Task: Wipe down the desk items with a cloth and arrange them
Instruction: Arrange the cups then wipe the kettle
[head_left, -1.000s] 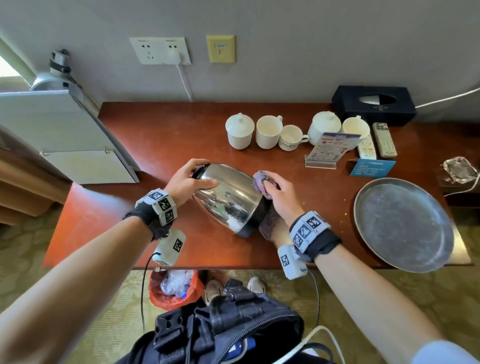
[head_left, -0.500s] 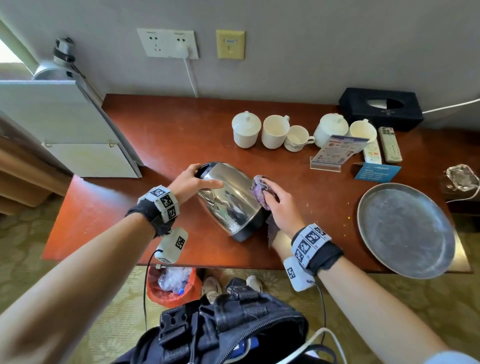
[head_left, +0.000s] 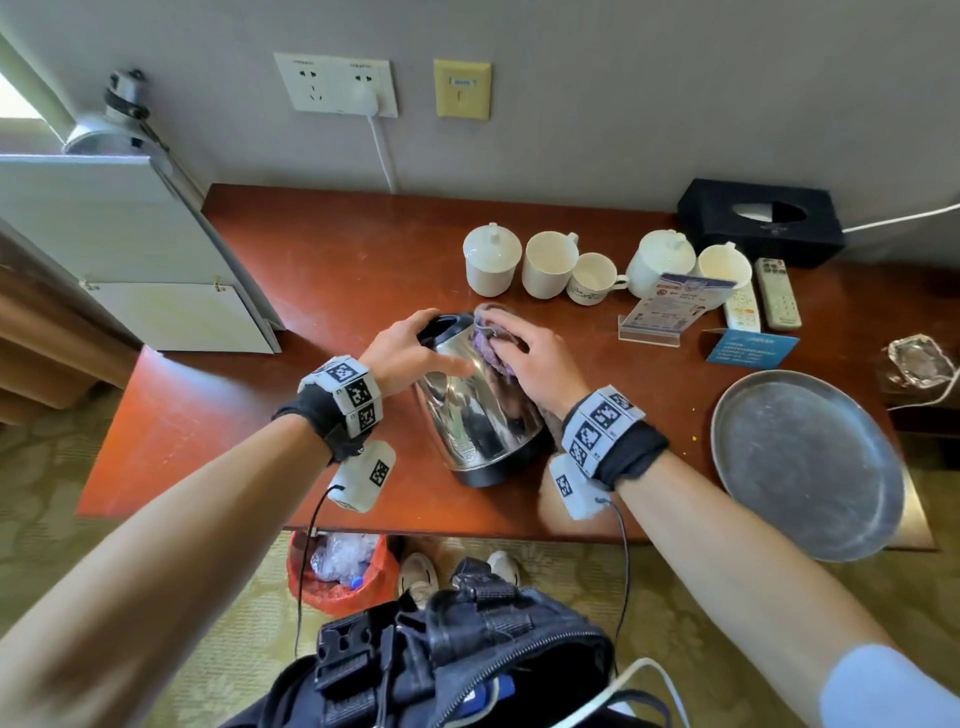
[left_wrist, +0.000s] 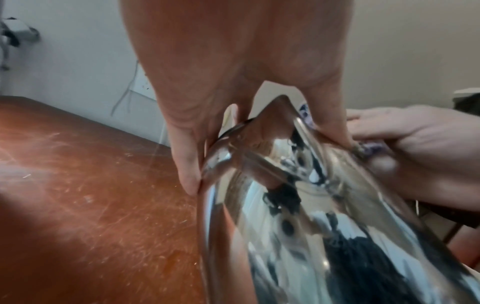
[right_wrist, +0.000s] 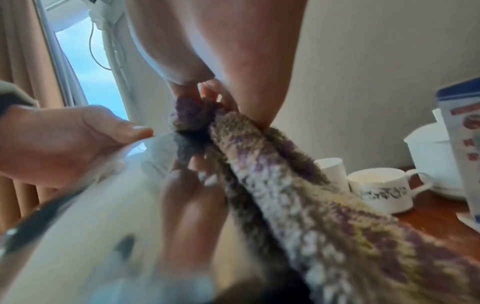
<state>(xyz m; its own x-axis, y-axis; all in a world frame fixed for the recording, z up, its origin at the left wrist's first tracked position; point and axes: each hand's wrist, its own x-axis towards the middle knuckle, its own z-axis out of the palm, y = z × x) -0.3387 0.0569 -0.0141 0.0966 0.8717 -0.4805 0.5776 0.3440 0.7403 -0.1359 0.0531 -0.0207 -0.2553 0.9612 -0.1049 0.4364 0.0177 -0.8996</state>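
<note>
A shiny steel kettle (head_left: 467, 415) with a black base leans on the red-brown desk (head_left: 311, 291), its open mouth toward the wall. My left hand (head_left: 441, 343) grips its top, with the fingers over the rim and the thumb (left_wrist: 187, 164) on the steel side (left_wrist: 311, 226). My right hand (head_left: 511, 338) holds a bunched purple cloth (head_left: 491, 351) and presses it on the kettle's upper right side, just below the rim. In the right wrist view the cloth (right_wrist: 285, 195) trails down from the fingers along the kettle (right_wrist: 91, 236).
White cups and lidded cups (head_left: 550, 265) stand in a row behind the kettle. To the right are a leaflet stand (head_left: 670, 312), remotes (head_left: 776, 293), a black tissue box (head_left: 758, 223) and a round metal tray (head_left: 805, 462). A white cabinet (head_left: 130, 249) borders the desk's left.
The kettle has swung from lying tilted left to standing more upright. My right hand and the cloth slid from its lower side up to near the rim.
</note>
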